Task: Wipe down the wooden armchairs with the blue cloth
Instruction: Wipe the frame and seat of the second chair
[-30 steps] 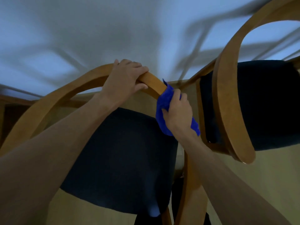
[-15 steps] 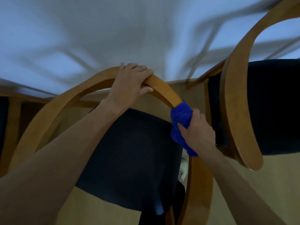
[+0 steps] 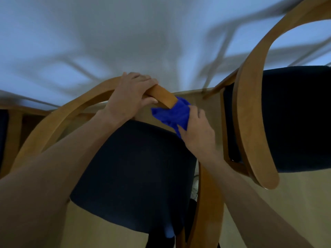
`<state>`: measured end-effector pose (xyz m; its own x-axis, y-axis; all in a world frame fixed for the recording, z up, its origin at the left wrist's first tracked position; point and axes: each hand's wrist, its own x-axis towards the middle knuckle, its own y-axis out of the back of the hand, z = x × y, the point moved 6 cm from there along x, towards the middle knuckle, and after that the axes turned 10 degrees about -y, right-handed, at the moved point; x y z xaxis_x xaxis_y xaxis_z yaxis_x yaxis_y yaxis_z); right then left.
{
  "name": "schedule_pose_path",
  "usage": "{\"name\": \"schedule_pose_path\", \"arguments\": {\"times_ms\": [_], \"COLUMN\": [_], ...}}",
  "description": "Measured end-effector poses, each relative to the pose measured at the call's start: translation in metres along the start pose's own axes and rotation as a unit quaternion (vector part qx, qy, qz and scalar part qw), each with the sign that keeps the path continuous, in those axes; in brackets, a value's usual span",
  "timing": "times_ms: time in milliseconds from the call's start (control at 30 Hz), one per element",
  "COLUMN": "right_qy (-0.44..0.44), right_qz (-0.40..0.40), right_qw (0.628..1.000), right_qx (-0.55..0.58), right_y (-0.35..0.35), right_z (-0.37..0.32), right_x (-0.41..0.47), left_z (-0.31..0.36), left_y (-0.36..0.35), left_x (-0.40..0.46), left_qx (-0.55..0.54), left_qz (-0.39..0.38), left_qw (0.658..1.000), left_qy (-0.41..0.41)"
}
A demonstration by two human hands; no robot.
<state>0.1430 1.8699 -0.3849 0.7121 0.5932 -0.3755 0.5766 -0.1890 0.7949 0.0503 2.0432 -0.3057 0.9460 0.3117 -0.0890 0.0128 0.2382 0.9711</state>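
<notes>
A wooden armchair [image 3: 59, 119] with a curved bentwood top rail and a dark navy seat [image 3: 136, 172] stands right below me. My left hand [image 3: 130, 97] grips the top of the rail. My right hand [image 3: 197, 131] presses the bunched blue cloth [image 3: 173, 113] around the rail just right of my left hand, where the rail bends downward. The cloth hides that part of the wood. A second armchair [image 3: 250, 108] of the same kind stands to the right, its arm curving close to my right wrist.
A pale wall with chair shadows fills the upper view. A light wooden floor [image 3: 295, 203] shows below the second chair. Part of a third chair [image 3: 10, 133] shows at the left edge. A narrow gap separates the two near chairs.
My right hand with the cloth slid down the rail's right bend, then came back up toward my left hand. The left hand kept its grip.
</notes>
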Motion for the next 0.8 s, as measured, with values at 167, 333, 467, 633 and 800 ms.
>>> {"name": "schedule_pose_path", "arguments": {"times_ms": [167,333,467,633,800], "right_qy": [-0.121,-0.11,0.072,0.202,0.242], "right_qz": [0.012,0.032,0.011,-0.008,-0.036], "right_qw": [0.992,0.992,0.997,0.974,0.948], "right_qx": [-0.046,-0.049,-0.032,-0.106,-0.201], "right_y": [-0.002,-0.003,0.002,0.002,-0.01], "right_z": [0.07,0.053,-0.014,-0.099,-0.162], "right_x": [-0.06,-0.053,-0.004,0.03,0.045], "left_z": [-0.001,-0.004,-0.013,-0.087,-0.141], "left_y": [-0.002,-0.006,-0.002,0.004,-0.002], "left_x": [-0.002,-0.005,-0.007,-0.073,-0.135], "left_qx": [-0.009,0.001,-0.055,-0.087,-0.051], "left_qz": [0.012,0.035,0.074,0.089,0.091], "left_qw": [1.0,0.999,0.996,0.986,0.978], "left_qy": [0.004,-0.008,-0.005,0.113,0.181]}}
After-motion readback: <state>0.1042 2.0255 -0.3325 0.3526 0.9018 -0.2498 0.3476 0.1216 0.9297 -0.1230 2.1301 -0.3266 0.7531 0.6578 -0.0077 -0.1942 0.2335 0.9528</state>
